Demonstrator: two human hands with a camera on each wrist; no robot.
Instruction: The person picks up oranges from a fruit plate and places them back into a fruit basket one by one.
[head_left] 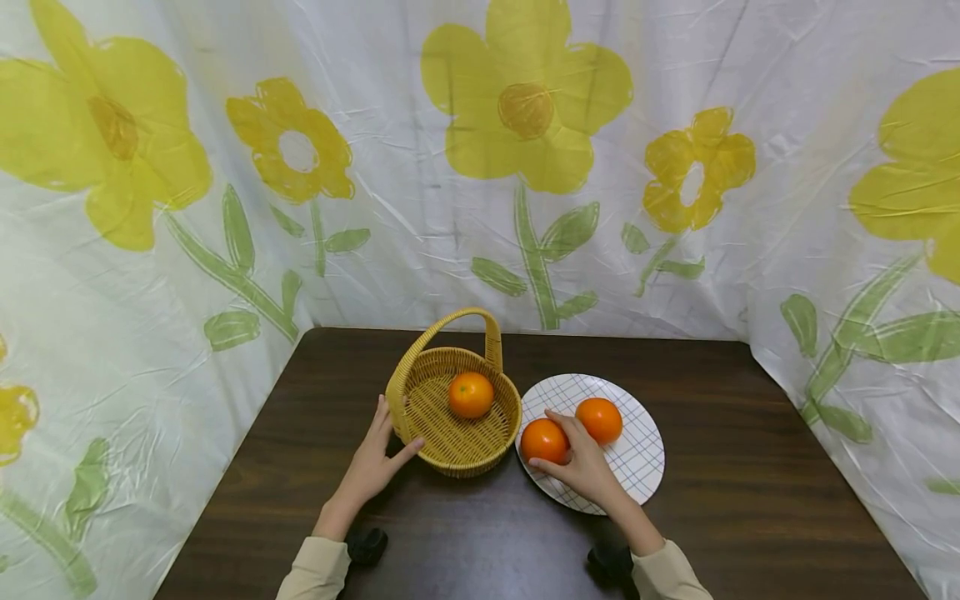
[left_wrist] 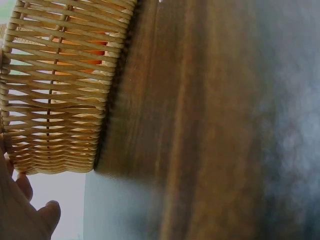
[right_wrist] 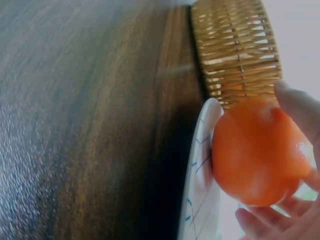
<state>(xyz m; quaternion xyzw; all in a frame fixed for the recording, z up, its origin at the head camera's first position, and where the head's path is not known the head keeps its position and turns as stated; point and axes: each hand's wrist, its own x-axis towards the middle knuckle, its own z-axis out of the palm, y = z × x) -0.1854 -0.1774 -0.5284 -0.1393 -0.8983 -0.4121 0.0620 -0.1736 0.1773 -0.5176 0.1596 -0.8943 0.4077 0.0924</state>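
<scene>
A yellow wicker basket (head_left: 450,446) with a tall arched handle stands on the table, one orange (head_left: 471,395) inside it. At the basket's left side is my left hand (head_left: 372,461), its thumb spread along the near rim and its fingers straight against the outer wall. To the right, touching distance from the basket, lies a white plate (head_left: 636,467) with a blue grid pattern. My right hand (head_left: 587,468) grips the left orange (right_wrist: 257,150) on this plate, thumb on the near side and fingers round the far side. Another orange (head_left: 599,420) sits just behind that hand.
The dark brown wooden table (head_left: 757,500) extends on both sides of the basket and plate. Behind it hangs a white curtain (head_left: 405,250) with yellow flowers. Black wrist devices (head_left: 367,547) sit by both sleeves.
</scene>
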